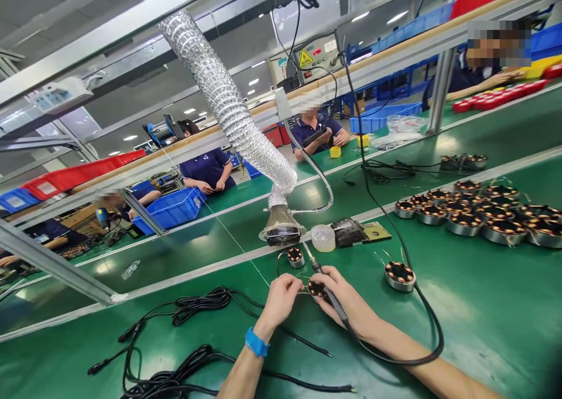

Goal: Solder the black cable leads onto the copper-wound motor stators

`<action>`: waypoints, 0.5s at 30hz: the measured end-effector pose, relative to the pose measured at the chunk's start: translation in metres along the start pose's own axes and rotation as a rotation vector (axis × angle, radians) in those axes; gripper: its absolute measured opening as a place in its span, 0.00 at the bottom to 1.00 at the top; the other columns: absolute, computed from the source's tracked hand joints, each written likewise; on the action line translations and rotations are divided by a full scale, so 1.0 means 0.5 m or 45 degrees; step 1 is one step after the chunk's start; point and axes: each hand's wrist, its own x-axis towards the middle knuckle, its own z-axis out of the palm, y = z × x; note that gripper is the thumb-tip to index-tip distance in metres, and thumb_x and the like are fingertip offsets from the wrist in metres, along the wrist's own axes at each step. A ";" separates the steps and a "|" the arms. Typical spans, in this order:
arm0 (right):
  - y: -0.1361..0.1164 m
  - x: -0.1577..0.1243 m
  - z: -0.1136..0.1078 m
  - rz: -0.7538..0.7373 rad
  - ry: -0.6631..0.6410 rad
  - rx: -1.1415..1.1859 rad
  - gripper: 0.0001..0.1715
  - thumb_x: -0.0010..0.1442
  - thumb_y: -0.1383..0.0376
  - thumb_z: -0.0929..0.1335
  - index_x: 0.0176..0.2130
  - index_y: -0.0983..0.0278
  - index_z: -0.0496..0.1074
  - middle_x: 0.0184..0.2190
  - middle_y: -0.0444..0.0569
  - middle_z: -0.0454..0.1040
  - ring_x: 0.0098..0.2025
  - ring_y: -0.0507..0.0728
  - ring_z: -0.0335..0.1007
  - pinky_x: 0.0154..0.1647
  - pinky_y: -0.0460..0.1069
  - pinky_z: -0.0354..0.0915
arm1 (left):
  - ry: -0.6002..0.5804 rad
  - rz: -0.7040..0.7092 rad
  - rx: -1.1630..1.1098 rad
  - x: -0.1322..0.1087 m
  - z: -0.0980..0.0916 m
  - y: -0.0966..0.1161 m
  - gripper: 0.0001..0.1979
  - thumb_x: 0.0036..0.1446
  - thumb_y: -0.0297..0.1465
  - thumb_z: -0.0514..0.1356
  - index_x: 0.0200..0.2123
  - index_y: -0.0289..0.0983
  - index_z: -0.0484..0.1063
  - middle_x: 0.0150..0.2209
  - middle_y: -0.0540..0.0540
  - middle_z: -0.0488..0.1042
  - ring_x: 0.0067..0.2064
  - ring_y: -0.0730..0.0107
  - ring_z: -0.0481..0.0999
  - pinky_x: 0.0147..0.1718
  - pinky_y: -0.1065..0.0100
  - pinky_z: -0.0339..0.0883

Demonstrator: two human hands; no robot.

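Observation:
My right hand is closed round a soldering iron whose tip points up and left; its black cord loops off to the right. A small round motor stator with copper windings sits between my hands, against the fingers of the right. My left hand, with a blue wristband, pinches a thin wire at the stator's left side. Another stator lies just beyond, under the fume nozzle.
A silver extraction hose hangs down to the nozzle. One stator lies to my right, several more at far right. Black cables sprawl at left. A white tub and iron stand sit behind. Other workers sit across the green bench.

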 end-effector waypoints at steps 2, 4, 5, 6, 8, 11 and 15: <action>0.005 0.002 0.004 0.022 0.040 -0.055 0.24 0.61 0.67 0.71 0.55 0.55 0.68 0.51 0.51 0.69 0.47 0.60 0.78 0.49 0.55 0.77 | -0.042 0.006 -0.041 0.004 -0.003 0.000 0.17 0.63 0.40 0.54 0.29 0.38 0.77 0.33 0.46 0.80 0.39 0.62 0.76 0.41 0.65 0.67; 0.012 0.002 0.008 0.048 0.041 -0.031 0.24 0.61 0.67 0.71 0.56 0.54 0.68 0.52 0.51 0.68 0.44 0.59 0.79 0.48 0.54 0.78 | -0.095 -0.051 -0.092 0.011 0.000 0.004 0.19 0.63 0.43 0.54 0.28 0.37 0.76 0.29 0.47 0.76 0.34 0.64 0.73 0.37 0.65 0.65; 0.016 0.002 0.010 0.057 0.031 -0.002 0.23 0.62 0.67 0.71 0.55 0.54 0.67 0.52 0.50 0.68 0.41 0.57 0.79 0.45 0.52 0.78 | -0.120 -0.092 -0.130 0.015 0.003 0.006 0.20 0.63 0.44 0.54 0.28 0.37 0.76 0.26 0.48 0.72 0.31 0.66 0.70 0.34 0.66 0.63; 0.019 0.002 0.012 0.062 0.019 0.022 0.22 0.63 0.67 0.70 0.55 0.54 0.67 0.52 0.50 0.68 0.39 0.55 0.78 0.43 0.51 0.78 | -0.137 -0.128 -0.174 0.019 0.007 0.007 0.21 0.62 0.46 0.55 0.28 0.36 0.76 0.24 0.50 0.69 0.28 0.68 0.67 0.31 0.66 0.61; 0.024 0.000 0.016 0.064 0.006 0.042 0.21 0.64 0.67 0.69 0.55 0.53 0.67 0.52 0.49 0.68 0.38 0.54 0.79 0.43 0.50 0.78 | -0.158 -0.175 -0.249 0.025 0.013 0.006 0.24 0.61 0.49 0.55 0.28 0.35 0.77 0.22 0.51 0.65 0.26 0.70 0.63 0.28 0.67 0.58; 0.029 -0.004 0.021 0.054 0.051 0.040 0.20 0.64 0.66 0.70 0.55 0.53 0.69 0.51 0.49 0.69 0.43 0.56 0.80 0.46 0.50 0.78 | -0.067 -0.199 -0.234 0.026 0.010 -0.004 0.27 0.61 0.50 0.54 0.30 0.34 0.80 0.21 0.50 0.64 0.25 0.69 0.62 0.27 0.67 0.57; 0.037 -0.010 0.031 0.047 0.132 0.043 0.20 0.63 0.64 0.71 0.55 0.54 0.71 0.52 0.49 0.70 0.48 0.58 0.80 0.50 0.51 0.78 | 0.154 -0.105 0.109 0.018 -0.016 -0.026 0.23 0.64 0.44 0.53 0.38 0.37 0.84 0.31 0.46 0.77 0.34 0.63 0.74 0.37 0.64 0.67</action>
